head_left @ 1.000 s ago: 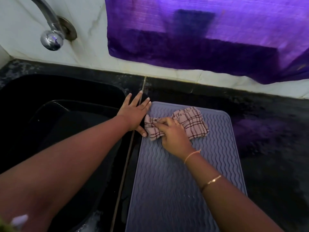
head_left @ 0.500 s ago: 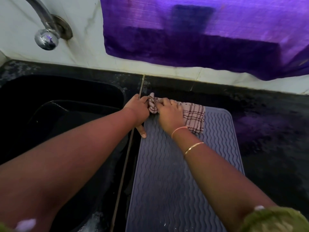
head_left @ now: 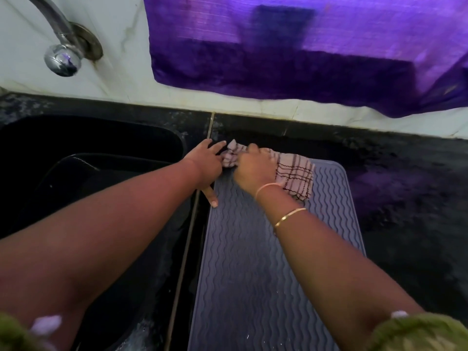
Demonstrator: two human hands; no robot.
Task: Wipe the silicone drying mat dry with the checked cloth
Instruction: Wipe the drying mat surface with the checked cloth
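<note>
Gripping the checked cloth [head_left: 296, 177] in the curled right hand [head_left: 254, 168], at the far left corner of the wavy-ribbed silicone drying mat [head_left: 253, 274]. Resting the left hand [head_left: 205, 160] flat just beside, fingers straight, holding nothing, thumb at the mat's edge. Beyond: black countertop [head_left: 405, 198], black sink [head_left: 88, 138] at left, chrome tap [head_left: 62, 59].

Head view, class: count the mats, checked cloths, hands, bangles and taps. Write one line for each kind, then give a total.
silicone drying mat: 1
checked cloth: 1
hands: 2, left hand and right hand
bangles: 2, both on the right arm
tap: 1
Total: 7
</note>
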